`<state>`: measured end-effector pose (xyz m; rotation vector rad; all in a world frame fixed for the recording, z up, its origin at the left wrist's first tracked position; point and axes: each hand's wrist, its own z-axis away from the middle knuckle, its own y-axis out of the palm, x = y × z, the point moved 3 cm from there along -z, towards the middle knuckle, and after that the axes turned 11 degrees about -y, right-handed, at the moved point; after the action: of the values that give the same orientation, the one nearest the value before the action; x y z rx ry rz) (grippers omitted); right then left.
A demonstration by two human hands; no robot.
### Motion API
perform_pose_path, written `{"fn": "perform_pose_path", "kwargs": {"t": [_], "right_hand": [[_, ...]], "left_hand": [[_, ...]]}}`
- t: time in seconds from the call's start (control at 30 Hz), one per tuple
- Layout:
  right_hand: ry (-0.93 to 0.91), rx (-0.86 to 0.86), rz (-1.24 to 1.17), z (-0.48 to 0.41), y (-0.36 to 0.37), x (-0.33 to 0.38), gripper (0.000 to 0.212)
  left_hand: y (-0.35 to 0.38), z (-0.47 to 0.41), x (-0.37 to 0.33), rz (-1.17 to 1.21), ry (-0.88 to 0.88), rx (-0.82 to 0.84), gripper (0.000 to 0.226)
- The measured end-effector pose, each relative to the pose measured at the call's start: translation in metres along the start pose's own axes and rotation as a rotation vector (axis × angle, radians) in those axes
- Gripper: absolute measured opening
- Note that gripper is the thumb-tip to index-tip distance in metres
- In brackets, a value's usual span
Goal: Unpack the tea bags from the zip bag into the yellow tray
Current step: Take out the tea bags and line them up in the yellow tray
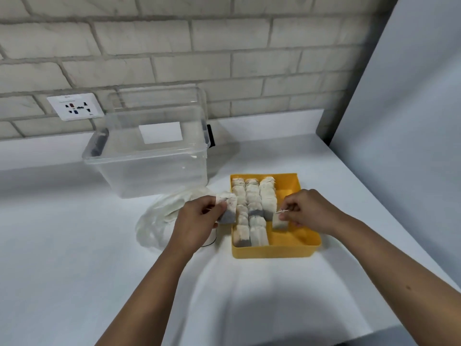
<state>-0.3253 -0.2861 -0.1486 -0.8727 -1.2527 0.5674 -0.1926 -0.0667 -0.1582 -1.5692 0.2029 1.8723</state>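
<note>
No writing can be read. The white socket plate on the brick wall, at ten o'clock from the yellow tray, carries a faint line of print along its top edge, too blurred to make out. The clear box at eleven o'clock bears a white label that shows as a plain patch.

Zip bag partly behind left hand

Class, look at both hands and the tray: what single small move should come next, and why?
Probably the right hand sets its pinched tea bag down at the near end of the third row, where the yellow tray floor is bare. The left hand holds more tea bags ready.
</note>
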Motion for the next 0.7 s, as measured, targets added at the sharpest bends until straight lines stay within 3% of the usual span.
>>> {"fn": "perform_pose_path", "kwargs": {"t": [0.23,0.7], "right_hand": [[0.003,0.026,0.049,-0.026,0.014,-0.01,0.009],[0.032,-0.108,0.051,-0.05,0.027,-0.027,0.017]], "left_hand": [[0.016,-0.019,-0.004,-0.035,-0.008,0.033,0.029],[0.023,-0.025,-0.003,0.094,-0.095,0.082,0.013]]}}
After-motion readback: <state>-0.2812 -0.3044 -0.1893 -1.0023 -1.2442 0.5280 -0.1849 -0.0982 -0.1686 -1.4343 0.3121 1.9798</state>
